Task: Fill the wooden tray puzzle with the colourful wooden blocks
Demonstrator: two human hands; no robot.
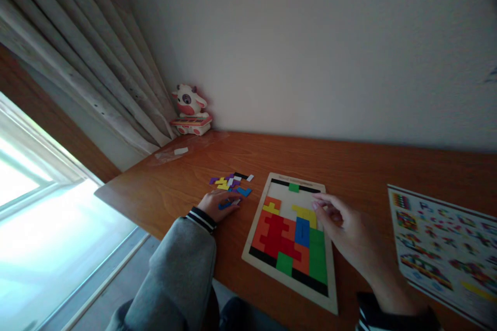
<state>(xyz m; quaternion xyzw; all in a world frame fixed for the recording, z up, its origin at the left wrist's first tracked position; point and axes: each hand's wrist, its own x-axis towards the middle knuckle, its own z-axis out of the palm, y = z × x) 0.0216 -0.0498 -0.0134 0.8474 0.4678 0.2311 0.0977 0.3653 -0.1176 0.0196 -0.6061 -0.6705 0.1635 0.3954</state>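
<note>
The left hand [218,206] rests low with loosely curved fingers over a flat blue puzzle piece [224,206] and beside a small white one; whether it pinches either, I cannot tell; the right hand [334,220] is over the far right part of the pale wooden puzzle tray [333,282], its thumb and forefinger tips close together; whether a piece sits between them cannot be told.

The tray lies flat on the brown wooden table [349,165], between the two hands; its pale floor shows across the far part, while red, orange, green, blue, yellow and black blocks [275,232] pack the near part; a strip of tabletop separates its left rim from the multicoloured loose pieces [231,181], and another its right rim from the printed picture sheet [435,248]; its long axis runs from the person toward the grey wall [310,51], lettered end farthest.
</note>
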